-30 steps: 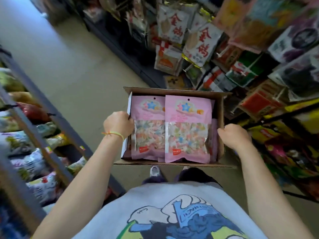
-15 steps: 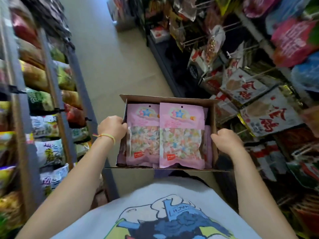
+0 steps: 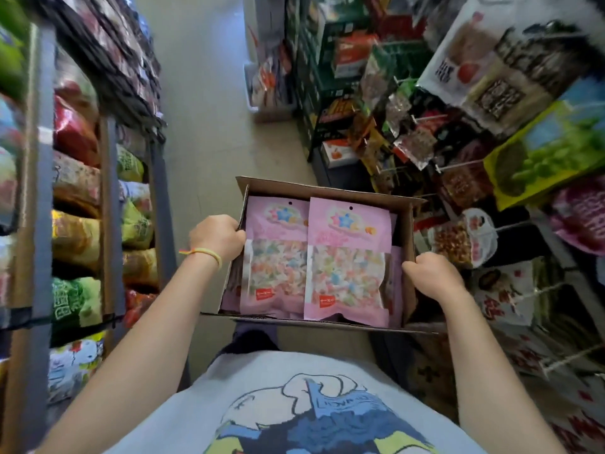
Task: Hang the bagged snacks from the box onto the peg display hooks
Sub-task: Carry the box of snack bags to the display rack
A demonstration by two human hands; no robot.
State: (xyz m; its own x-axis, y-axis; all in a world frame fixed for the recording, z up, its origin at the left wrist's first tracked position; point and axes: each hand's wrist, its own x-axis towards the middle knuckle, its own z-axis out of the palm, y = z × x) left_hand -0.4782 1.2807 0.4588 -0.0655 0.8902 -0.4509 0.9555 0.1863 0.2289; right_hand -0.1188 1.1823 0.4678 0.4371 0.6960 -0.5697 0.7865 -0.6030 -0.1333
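A person stands in a narrow shop aisle and holds an open cardboard box [image 3: 330,191] level in front of the body, above the pale floor [image 3: 209,93]. The left hand [image 3: 216,238] grips the box's left wall, fingers curled over its edge, with a yellow band [image 3: 209,254] round the wrist. The right hand [image 3: 429,277] grips the right wall in the same way, knuckles up and fingers curled round the cardboard. Inside the box lie pink snack bags in two stacks side by side: the left bag [image 3: 276,253] lies flat against the left wall, and the right bag [image 3: 348,260] overlaps its edge slightly and sits a little nearer the viewer. Each has a star picture at the far end, a small hang hole above it, a clear window showing pastel sweets, and a small red label at the near left corner. More pink bags show beneath them at the right side. To the right of the box, well apart from it, stands the peg display [image 3: 458,165], its thin metal hooks carrying hung bags of many colours, among them a green bag [image 3: 543,152] and a white bag [image 3: 491,73] higher up. On the left runs a shelf rack [image 3: 42,191] filled with puffy snack packs. The person's pale printed shirt [image 3: 294,404] fills the near edge of the view.
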